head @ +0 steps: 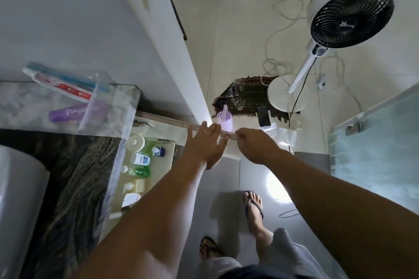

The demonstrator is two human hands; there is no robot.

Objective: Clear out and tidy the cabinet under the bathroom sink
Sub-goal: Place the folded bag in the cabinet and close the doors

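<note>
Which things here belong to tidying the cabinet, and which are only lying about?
Job:
- open wooden cabinet door, both hands on its top edge: left hand, right hand
- green plastic bottles inside
- white round jar inside

Lying about:
- white standing fan
- red-and-white toothpaste tube
- dark woven floor mat

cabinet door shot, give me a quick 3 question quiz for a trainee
1. True or false: the left hand lies open against the cabinet door.
2. What does the right hand pinch? A) the door's top edge B) the fan C) the toothpaste
3. Which colour are the two bottles lying inside the cabinet?

Key: 1 true; 2 A; 3 green.
</note>
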